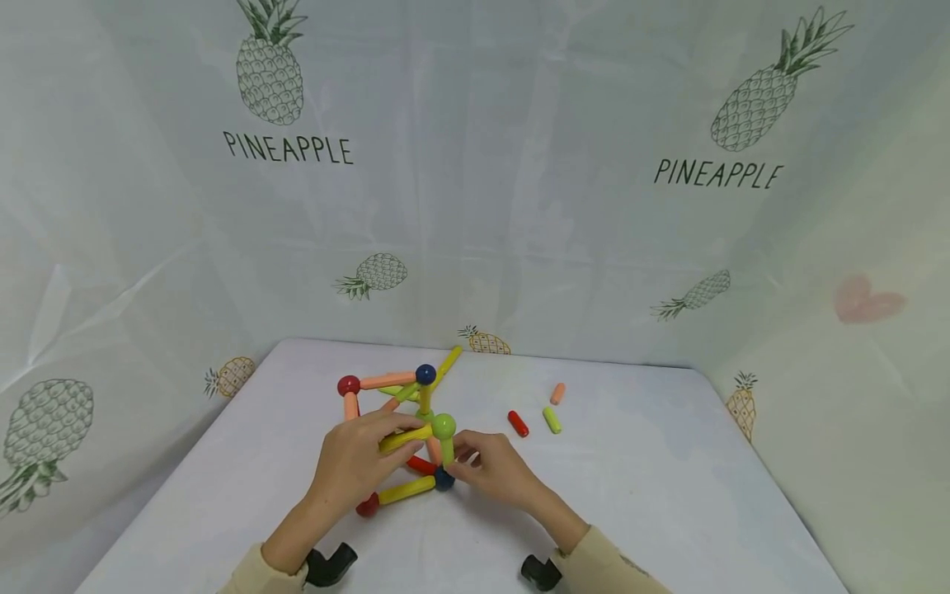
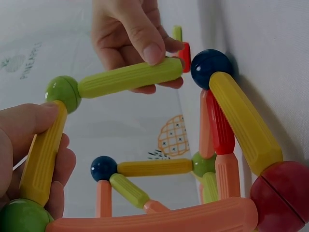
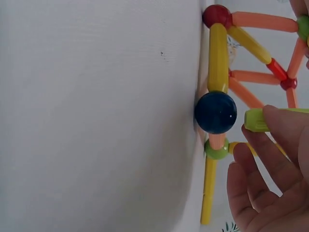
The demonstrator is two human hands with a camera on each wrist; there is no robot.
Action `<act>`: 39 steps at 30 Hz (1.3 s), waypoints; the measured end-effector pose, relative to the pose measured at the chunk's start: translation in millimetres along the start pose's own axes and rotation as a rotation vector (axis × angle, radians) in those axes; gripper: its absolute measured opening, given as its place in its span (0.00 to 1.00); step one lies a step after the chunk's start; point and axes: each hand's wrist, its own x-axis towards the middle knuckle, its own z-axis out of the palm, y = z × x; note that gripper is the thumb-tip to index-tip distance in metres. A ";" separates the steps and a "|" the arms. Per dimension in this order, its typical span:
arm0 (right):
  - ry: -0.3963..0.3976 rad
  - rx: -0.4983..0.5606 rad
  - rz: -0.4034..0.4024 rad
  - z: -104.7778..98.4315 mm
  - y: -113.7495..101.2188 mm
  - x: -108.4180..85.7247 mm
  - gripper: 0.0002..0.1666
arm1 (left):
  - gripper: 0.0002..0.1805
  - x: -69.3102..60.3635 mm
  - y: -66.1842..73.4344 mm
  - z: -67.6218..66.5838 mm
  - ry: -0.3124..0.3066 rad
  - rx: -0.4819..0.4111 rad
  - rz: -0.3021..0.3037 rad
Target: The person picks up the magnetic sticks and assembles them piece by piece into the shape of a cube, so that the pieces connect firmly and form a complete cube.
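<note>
My left hand (image 1: 364, 454) pinches a yellow stick (image 2: 42, 154) of a ball-and-stick frame, with a green ball (image 2: 63, 94) at its near end. From that ball a lime green magnetic stick (image 2: 130, 79) points down, and my right hand (image 1: 493, 470) pinches it between thumb and fingers. Its lower end stands just apart from a dark blue ball (image 3: 216, 112) on the table. Another yellow stick (image 1: 406, 491) joins the blue ball to a red ball (image 1: 368, 505). Behind my left hand the frame rises to a second red ball (image 1: 349, 385) and another blue ball (image 1: 425, 374).
Beyond my right hand lie a loose red stick (image 1: 518, 423), a lime stick (image 1: 552, 419) and an orange stick (image 1: 558, 393). A yellow stick (image 1: 449, 360) sticks out behind the frame. The white table (image 1: 631, 462) ends at a pineapple-print curtain (image 1: 519, 206).
</note>
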 end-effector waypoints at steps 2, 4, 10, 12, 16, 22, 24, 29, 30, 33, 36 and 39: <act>-0.007 -0.003 -0.009 2.5 1.1 1.8 0.10 | 0.18 -0.3 0.2 -0.7 -0.002 0.002 0.008; -0.013 -0.005 -0.012 4.9 2.6 2.9 0.10 | 0.18 -0.3 0.3 -0.9 -0.005 0.008 0.014; -0.018 -0.014 -0.024 8.3 3.2 3.3 0.09 | 0.18 -0.9 -1.7 0.0 -0.020 0.031 0.009; -0.020 -0.015 -0.025 8.4 2.6 3.2 0.08 | 0.18 -1.0 -2.3 -1.0 -0.032 0.023 0.010; -0.026 -0.016 -0.019 8.2 1.2 3.0 0.08 | 0.17 -2.0 -3.4 -6.0 -0.066 -0.031 0.021; -0.028 -0.025 -0.027 7.8 1.6 2.8 0.08 | 0.18 -3.7 -6.5 -10.6 -0.063 -0.006 0.064; -0.028 -0.026 -0.026 7.7 2.0 2.8 0.08 | 0.19 -4.2 -8.6 -11.3 -0.051 0.032 0.079; -0.040 -0.037 -0.006 7.8 2.7 2.7 0.08 | 0.19 -8.1 -15.4 -13.8 0.003 0.101 0.117; -0.040 -0.041 -0.003 7.1 2.5 2.4 0.08 | 0.18 -9.0 -16.5 -14.3 0.017 0.104 0.123; -0.038 -0.048 0.006 4.4 2.0 1.3 0.07 | 0.18 -11.0 -19.3 -14.8 0.044 0.088 0.128; -0.035 -0.044 0.015 1.4 1.9 0.0 0.07 | 0.17 -12.9 -19.9 -14.6 0.039 0.052 0.112; -0.035 -0.046 0.030 -1.4 4.2 -1.8 0.07 | 0.18 -14.5 -19.6 -13.7 0.026 0.032 0.092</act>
